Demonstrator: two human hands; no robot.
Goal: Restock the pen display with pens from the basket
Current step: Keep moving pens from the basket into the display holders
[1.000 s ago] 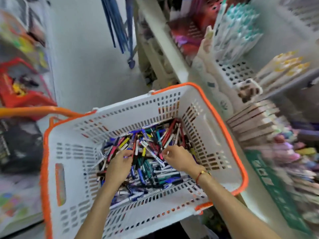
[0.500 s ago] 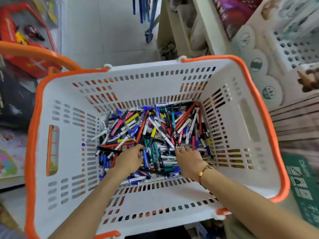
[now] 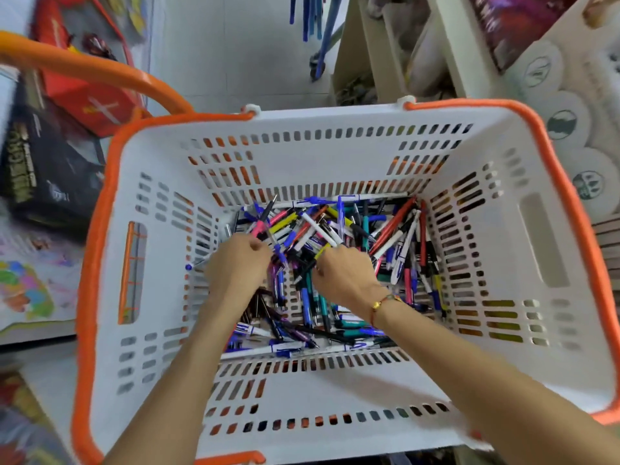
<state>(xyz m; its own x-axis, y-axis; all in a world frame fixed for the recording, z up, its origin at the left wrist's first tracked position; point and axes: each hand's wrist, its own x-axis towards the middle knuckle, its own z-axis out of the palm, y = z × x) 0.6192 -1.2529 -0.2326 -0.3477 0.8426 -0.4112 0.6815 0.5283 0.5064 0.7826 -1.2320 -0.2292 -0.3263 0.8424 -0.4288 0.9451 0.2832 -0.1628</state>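
Pens [image 3: 396, 236] fill basket [image 3: 335, 391]; left hand [image 3: 236, 263] and right hand [image 3: 345, 273] grips curled, grasping pens.

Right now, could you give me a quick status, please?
Both hands, left and right, down in basket, fingers curled among pens. None lifted. Nothing blocking.

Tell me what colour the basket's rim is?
Orange, on the white plastic basket's rim, clearest in the head view.
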